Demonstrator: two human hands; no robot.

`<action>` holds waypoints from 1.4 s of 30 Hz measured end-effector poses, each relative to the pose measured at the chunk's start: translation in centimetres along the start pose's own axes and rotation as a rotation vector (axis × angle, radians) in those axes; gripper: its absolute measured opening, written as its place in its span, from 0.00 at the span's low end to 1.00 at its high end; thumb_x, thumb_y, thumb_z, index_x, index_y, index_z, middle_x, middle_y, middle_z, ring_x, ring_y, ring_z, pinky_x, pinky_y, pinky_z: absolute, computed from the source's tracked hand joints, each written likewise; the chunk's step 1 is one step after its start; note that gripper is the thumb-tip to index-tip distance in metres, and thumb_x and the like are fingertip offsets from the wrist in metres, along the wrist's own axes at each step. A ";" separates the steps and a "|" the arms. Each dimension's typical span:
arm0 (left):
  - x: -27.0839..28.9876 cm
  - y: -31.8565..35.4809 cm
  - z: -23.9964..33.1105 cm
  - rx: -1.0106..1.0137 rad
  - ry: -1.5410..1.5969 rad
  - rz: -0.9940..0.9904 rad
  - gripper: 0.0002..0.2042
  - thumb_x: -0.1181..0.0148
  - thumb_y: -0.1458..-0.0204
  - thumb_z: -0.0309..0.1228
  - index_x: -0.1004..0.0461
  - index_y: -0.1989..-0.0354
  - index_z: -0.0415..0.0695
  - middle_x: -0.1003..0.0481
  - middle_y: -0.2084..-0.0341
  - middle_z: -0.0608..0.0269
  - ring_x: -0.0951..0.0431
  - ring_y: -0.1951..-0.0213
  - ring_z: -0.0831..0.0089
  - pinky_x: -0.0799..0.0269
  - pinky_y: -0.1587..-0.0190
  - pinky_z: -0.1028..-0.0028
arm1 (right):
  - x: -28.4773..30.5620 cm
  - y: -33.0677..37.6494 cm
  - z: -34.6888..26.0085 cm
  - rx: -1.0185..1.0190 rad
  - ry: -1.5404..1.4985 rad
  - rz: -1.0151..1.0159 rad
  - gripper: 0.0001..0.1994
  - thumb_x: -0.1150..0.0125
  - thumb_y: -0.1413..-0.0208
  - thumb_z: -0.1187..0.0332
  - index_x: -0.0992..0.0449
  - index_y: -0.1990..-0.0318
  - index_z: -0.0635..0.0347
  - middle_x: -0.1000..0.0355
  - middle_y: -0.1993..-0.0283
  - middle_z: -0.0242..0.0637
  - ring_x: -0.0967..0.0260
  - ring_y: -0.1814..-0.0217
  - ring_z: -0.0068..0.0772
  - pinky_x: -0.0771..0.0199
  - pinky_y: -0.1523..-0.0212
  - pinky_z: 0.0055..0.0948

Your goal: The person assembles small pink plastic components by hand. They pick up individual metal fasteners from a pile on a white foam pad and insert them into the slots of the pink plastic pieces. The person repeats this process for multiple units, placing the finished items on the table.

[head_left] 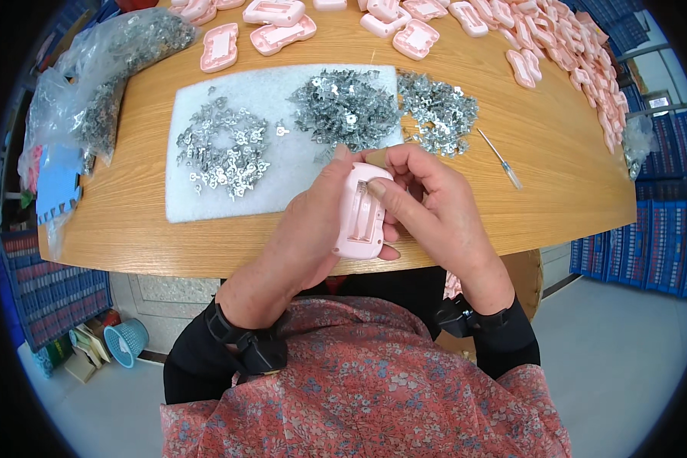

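Observation:
A pink plastic housing (365, 217) with a long battery recess is held upright between my two hands, above the table's near edge. My left hand (313, 206) wraps round its left side, thumb along the upper edge. My right hand (427, 202) grips it from the right, with the thumb pressing at the top end of the recess, where a bit of metal shows. Beyond my hands, a white foam sheet (282, 200) bears a loose spread of small metal contact pieces (233, 149) and a taller heap of metal springy pieces (345, 111).
More metal pieces (439, 114) lie right of the foam, near a thin screwdriver (500, 159). Pink housings (220, 47) line the far edge, and a large pile (549, 38) fills the far right. Plastic bags of metal parts (103, 84) stand at left. A blue basket (126, 341) is on the floor.

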State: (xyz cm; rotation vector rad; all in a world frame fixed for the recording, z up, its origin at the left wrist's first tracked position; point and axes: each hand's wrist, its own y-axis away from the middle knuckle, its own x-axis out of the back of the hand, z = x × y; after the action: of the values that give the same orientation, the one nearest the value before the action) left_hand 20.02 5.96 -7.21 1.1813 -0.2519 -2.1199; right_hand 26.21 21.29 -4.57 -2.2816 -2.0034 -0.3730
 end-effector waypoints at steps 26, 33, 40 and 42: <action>0.8 0.0 0.3 -0.249 -0.483 0.101 0.23 0.63 0.30 0.44 0.36 0.37 0.41 0.24 0.62 0.62 0.21 0.64 0.76 0.23 0.62 0.75 | 2.4 -0.7 1.1 -0.184 -0.344 -0.131 0.15 0.42 0.36 0.71 0.29 0.44 0.66 0.23 0.61 0.31 0.28 0.61 0.15 0.27 0.59 0.19; 0.5 0.6 1.8 -0.325 -0.901 0.050 0.20 0.49 0.39 0.22 0.33 0.38 0.36 0.24 0.62 0.66 0.25 0.65 0.85 0.26 0.62 0.80 | 2.5 -0.6 1.7 -0.153 -0.312 -0.123 0.16 0.42 0.36 0.71 0.32 0.44 0.65 0.26 0.63 0.28 0.30 0.63 0.13 0.29 0.61 0.16; -0.4 0.3 1.8 -0.327 -0.863 0.050 0.20 0.48 0.42 0.20 0.32 0.40 0.32 0.21 0.56 0.58 0.21 0.58 0.79 0.25 0.55 0.78 | 1.8 0.1 1.4 -0.019 -0.082 -0.005 0.17 0.39 0.41 0.71 0.31 0.46 0.68 0.27 0.65 0.29 0.31 0.66 0.15 0.29 0.65 0.19; -0.2 0.3 1.5 -0.332 -0.835 0.050 0.20 0.48 0.41 0.20 0.32 0.40 0.32 0.21 0.56 0.58 0.21 0.57 0.78 0.24 0.54 0.78 | 1.8 0.2 1.3 0.000 -0.002 0.008 0.18 0.39 0.43 0.72 0.30 0.47 0.68 0.27 0.65 0.31 0.30 0.67 0.17 0.29 0.65 0.21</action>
State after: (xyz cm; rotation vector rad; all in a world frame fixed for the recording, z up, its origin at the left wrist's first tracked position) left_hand 18.99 5.63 -6.04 0.0584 -0.2730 -2.3823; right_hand 26.73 23.29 -5.39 -2.2897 -1.9943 -0.3704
